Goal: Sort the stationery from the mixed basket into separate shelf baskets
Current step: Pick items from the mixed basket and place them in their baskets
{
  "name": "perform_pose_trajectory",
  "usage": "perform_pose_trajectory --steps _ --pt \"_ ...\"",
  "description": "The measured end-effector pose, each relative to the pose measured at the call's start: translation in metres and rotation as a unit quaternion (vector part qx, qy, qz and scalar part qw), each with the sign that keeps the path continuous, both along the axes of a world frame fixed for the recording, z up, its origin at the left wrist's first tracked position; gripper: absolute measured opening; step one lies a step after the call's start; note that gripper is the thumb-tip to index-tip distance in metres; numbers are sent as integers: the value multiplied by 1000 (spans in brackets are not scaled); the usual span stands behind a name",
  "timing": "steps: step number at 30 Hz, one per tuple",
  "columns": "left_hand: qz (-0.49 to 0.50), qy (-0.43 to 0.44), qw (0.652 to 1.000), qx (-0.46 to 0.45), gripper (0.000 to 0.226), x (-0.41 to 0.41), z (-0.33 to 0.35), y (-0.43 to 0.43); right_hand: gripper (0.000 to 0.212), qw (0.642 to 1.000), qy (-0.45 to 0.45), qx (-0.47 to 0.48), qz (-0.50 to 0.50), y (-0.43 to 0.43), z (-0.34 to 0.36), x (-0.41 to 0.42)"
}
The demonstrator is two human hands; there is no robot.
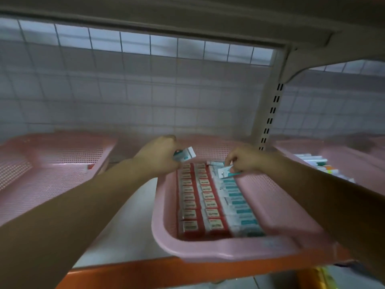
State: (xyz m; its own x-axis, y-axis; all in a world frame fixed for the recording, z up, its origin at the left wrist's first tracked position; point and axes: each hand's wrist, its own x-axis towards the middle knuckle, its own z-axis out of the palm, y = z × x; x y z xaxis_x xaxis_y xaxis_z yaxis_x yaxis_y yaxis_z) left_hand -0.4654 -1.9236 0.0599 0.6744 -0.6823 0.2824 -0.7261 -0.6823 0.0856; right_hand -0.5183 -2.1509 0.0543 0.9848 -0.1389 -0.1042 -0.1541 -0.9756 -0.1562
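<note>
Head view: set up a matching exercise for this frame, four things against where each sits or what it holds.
Things:
1 left hand
2 right hand
3 red boxes
4 teal boxes

States:
A one row along the right side of the middle basket
B two rows on that basket's left side
C grips a white box over the red rows' far end
D pinches a packet over the teal row's far end

Pairs: 1-C, 2-D, 3-B, 4-A
</note>
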Motion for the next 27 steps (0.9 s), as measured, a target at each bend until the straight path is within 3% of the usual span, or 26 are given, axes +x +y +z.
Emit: perform_pose_trajectory --steps 5,8,15,27 --pt "35 18 999 7 26 -1 0 -4 25 979 -13 195 -50 -8 -12 18" --pt "46 16 999 16 27 0 1 -7 25 974 -9 220 -57 -14 -14 28" --pt "66 26 997 25 25 6 -5 -15 23 992 -113 58 -25 -34 -19 51" --pt "79 32 995 54 21 18 -20 -44 25 992 -100 -78 -17 -34 -32 53"
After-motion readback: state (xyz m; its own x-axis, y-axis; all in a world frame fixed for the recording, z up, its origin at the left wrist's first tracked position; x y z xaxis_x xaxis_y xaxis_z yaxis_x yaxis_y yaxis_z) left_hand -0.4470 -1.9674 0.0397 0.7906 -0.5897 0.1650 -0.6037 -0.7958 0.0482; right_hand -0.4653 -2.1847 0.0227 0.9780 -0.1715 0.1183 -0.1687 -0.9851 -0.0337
